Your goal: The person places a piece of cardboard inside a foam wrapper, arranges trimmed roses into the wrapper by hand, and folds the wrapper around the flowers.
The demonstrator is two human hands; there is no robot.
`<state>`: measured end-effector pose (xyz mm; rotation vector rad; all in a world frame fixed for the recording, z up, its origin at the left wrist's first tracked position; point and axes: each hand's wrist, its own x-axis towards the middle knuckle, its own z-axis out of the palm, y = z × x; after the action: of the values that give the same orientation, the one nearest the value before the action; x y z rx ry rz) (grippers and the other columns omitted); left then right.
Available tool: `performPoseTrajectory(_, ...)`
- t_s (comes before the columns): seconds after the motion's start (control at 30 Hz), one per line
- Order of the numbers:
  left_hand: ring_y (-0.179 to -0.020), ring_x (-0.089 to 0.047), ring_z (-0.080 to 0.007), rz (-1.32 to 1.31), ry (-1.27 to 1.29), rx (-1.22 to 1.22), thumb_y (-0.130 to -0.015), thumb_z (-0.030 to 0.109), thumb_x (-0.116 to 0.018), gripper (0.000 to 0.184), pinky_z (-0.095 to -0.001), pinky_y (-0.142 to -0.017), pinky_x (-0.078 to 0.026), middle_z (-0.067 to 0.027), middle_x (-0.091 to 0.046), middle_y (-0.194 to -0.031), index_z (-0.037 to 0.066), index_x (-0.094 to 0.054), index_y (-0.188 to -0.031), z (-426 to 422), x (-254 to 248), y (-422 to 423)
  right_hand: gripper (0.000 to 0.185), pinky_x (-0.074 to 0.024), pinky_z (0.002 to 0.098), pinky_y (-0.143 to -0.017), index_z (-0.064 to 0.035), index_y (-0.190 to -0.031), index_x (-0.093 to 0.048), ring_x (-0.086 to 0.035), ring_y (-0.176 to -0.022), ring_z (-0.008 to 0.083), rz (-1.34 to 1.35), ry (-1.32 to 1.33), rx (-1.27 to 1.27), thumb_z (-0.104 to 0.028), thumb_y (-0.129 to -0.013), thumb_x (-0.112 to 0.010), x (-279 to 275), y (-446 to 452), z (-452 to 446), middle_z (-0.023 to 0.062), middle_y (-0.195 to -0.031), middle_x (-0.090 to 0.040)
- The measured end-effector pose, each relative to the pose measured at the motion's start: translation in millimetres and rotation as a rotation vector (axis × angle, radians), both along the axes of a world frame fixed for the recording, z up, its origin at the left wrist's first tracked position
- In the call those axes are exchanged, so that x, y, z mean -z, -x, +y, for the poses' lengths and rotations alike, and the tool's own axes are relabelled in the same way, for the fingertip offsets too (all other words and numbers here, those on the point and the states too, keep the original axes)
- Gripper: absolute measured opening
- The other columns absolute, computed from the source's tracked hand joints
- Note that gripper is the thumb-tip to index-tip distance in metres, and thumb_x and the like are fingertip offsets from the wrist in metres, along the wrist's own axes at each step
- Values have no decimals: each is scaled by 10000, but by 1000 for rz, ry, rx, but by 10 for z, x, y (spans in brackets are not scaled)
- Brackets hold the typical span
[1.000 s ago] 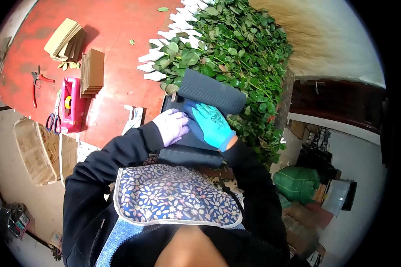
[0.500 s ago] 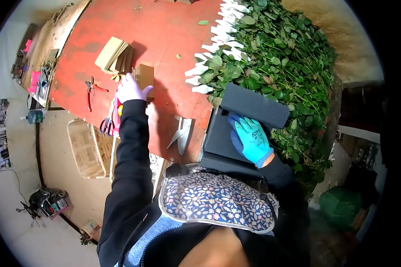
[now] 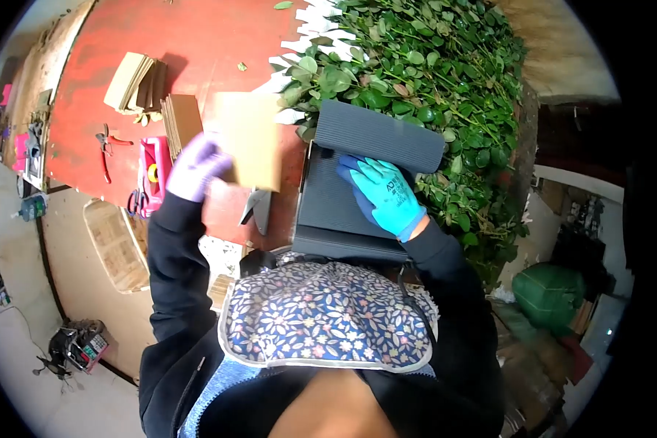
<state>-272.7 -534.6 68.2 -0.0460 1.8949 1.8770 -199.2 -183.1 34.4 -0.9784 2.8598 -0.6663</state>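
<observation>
My left hand (image 3: 196, 169), in a lilac glove, grips a tan cardboard piece (image 3: 250, 139) by its near left edge and is smeared by motion. Just behind that hand stands a stack of cardboard pieces (image 3: 182, 123). My right hand (image 3: 388, 196), in a teal and dark blue glove, lies flat with fingers stretched on a dark corrugated sheet (image 3: 325, 204). The sheet's far flap (image 3: 379, 135) rises beyond the fingertips. Metal shears (image 3: 258, 212) lie left of the sheet, partly covered by the cardboard.
On the red table (image 3: 197, 36) are another cardboard stack (image 3: 135, 82), red-handled pliers (image 3: 105, 150), a pink holder (image 3: 152, 171) and scissors (image 3: 136, 203). Leafy stems (image 3: 445, 80) with white-wrapped heads (image 3: 317, 29) fill the right side. A crate (image 3: 113, 244) stands below the table edge.
My left hand has lifted a cardboard piece from the nearer stack and brought it right, toward the dark sheet. My right hand stays on the sheet. The whole view has shifted.
</observation>
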Motion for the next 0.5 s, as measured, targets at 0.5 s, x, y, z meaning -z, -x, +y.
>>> performPoseTrajectory(0.5, -750, -679, -282, -7, 236, 399, -787, 188, -696, 205, -410, -684, -524, -172, -669, -790, 18, -621, -872, 1207, 903, -530, 414, -466, 463, -882, -38, -1137, -635, -567, -1093, 337, 16, -272, 0, -224, -779, -729, -806, 3, -99, 174, -1207, -590)
